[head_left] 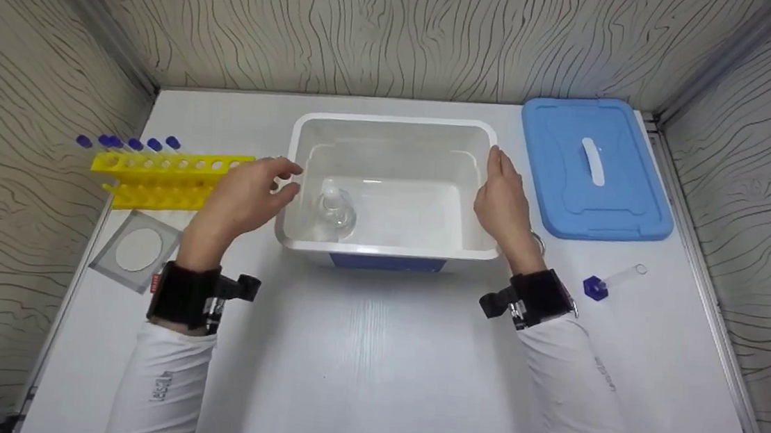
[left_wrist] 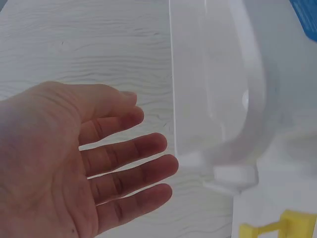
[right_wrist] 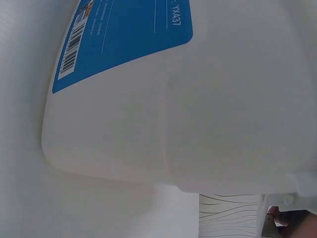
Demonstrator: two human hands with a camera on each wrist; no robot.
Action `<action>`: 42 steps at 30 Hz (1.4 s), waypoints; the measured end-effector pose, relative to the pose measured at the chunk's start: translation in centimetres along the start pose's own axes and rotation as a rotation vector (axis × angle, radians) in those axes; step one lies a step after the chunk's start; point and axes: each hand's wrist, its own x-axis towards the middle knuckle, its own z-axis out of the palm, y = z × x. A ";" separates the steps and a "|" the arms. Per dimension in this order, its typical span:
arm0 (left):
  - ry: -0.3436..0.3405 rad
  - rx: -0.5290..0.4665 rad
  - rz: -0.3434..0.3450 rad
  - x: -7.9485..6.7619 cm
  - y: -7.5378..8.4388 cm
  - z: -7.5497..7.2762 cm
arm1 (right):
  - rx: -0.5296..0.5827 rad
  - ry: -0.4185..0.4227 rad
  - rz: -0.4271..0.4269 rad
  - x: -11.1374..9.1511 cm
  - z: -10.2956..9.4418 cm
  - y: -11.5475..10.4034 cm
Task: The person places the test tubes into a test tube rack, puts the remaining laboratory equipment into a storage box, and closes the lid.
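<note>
A white plastic bin with a blue label stands on the table. A clear glass flask sits inside it at the left end. My right hand grips the bin's right rim; in the right wrist view the bin's wall fills most of the frame, and only a bit of the fingers shows at the lower right corner. At the left rim, my left hand has its fingers spread and holds nothing. Its fingertips are close beside the rim in the left wrist view.
A yellow test tube rack with several blue-capped tubes stands at left. In front of it lies a grey square mesh with a white disc. At right are a blue lid and a glass cylinder on its side, with a purple-blue hexagonal base.
</note>
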 end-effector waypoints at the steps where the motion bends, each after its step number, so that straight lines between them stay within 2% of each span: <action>1: 0.018 -0.002 -0.004 -0.4 -0.4 -0.2 | 0.002 0.000 0.002 0.0 0.0 0.0; 5: 0.071 -0.039 -0.041 -2.1 -2.2 -0.8 | 0.011 -0.001 0.010 0.0 -0.1 0.0; 11: 0.084 -0.079 -0.136 -4.9 -5.9 -0.5 | 0.020 -0.006 0.016 -0.1 -0.1 0.0; 14: 0.084 -0.069 -0.191 -6.0 -7.9 0.4 | 0.024 -0.012 0.019 -0.1 -0.1 0.0; 19: 0.036 -0.001 -0.268 -7.4 -10.9 2.4 | 0.022 -0.014 0.017 0.0 -0.1 0.0; 27: -0.032 0.067 -0.317 -8.5 -15.0 4.8 | 0.019 -0.020 0.016 0.0 -0.1 0.0; 35: -0.061 0.090 -0.341 -9.3 -17.3 6.2 | 0.015 -0.030 0.027 -0.1 -0.1 0.0; 42: 0.058 0.018 -0.369 -10.0 -18.7 7.6 | 0.010 -0.029 0.032 0.0 -0.2 -0.1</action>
